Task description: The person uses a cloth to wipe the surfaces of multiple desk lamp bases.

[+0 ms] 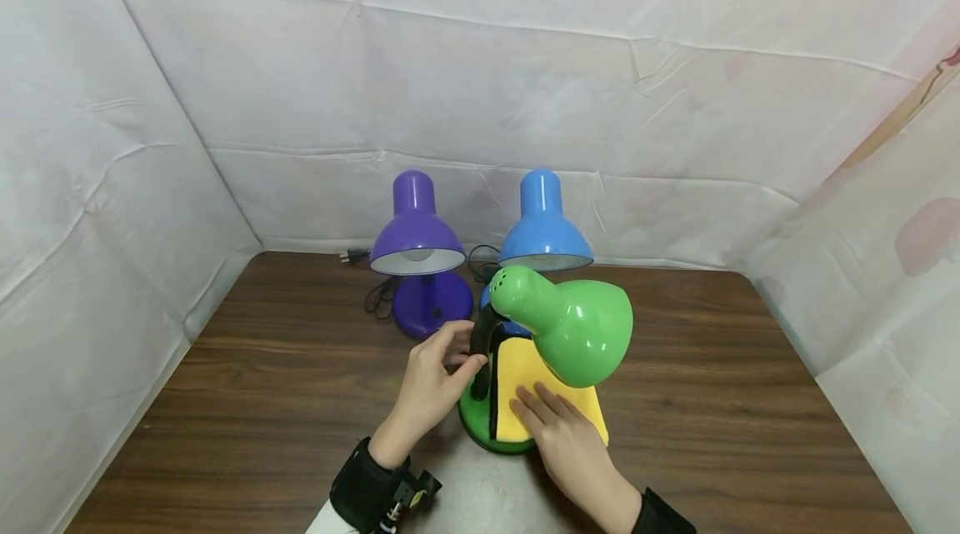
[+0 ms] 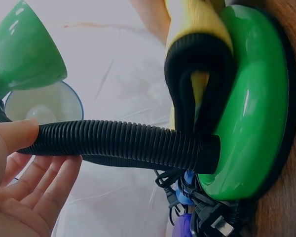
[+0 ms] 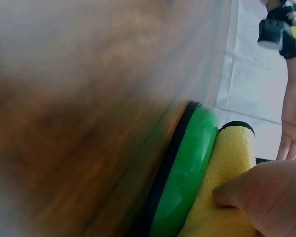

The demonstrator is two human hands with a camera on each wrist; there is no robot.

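A green desk lamp stands at the front, its shade (image 1: pixel 592 334) tilted over its round green base (image 2: pixel 251 103). My left hand (image 1: pixel 431 388) holds the lamp's black ribbed neck (image 2: pixel 123 143) between thumb and fingers. Over the base lies a folded yellow cloth (image 1: pixel 517 384) with black edging; its looped fold stands beside the foot of the neck in the left wrist view. My right hand (image 1: pixel 566 438) rests on this cloth with its fingers straight. In the right wrist view the thumb touches the cloth (image 3: pixel 232 153), while the other fingers are hidden.
Behind stand a purple desk lamp (image 1: pixel 416 238) and a blue desk lamp (image 1: pixel 545 230), the blue one's base partly covered by the green lamp. Black cords with a plug (image 1: pixel 352 256) lie around them. White sheeting (image 1: pixel 480 84) hangs behind the wooden table (image 1: pixel 262 401).
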